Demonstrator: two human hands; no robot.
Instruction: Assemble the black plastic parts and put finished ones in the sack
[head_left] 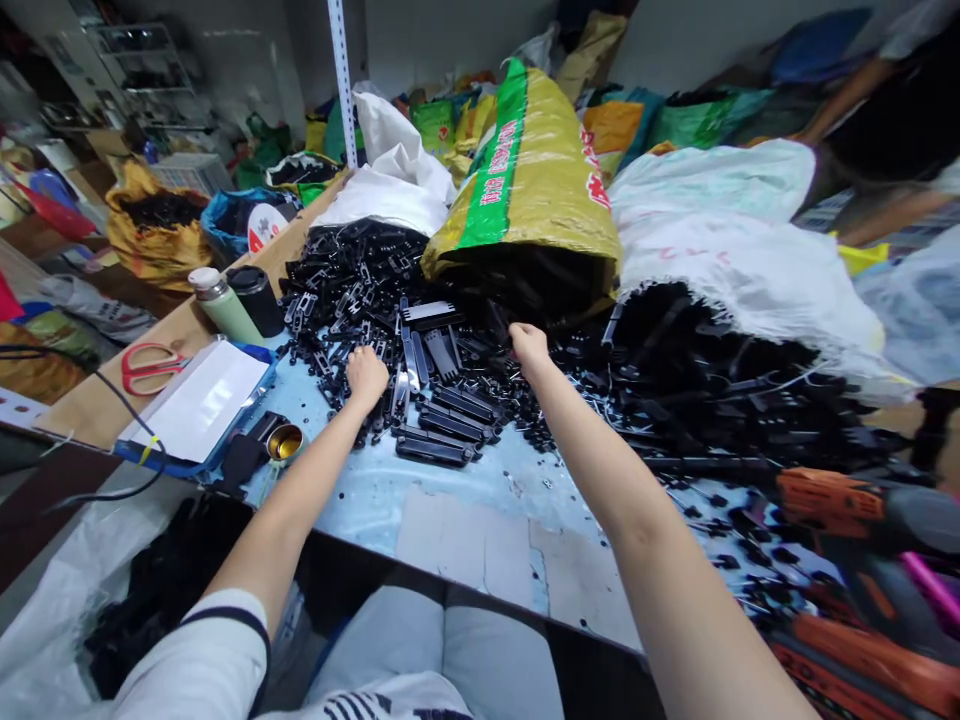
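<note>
In the head view, the yellow sack [551, 190] lies open-mouthed on the bench [360, 500]. The right hand [529, 345] is curled just before the sack's mouth; whether it grips anything cannot be told. The left hand [367, 376], fingers bent, is at the black pieces [349, 285] left of the sack, its grasp unclear too. Long black parts [450, 425] lie in front of the sack.

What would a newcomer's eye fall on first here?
Probably the big yellow-and-green sack, back centre, its dark mouth facing the person. Next, the loose black parts heaped and strewn across the blue tabletop. Red-handled scissors at left and an orange-and-black power tool at right also stand out.
</note>
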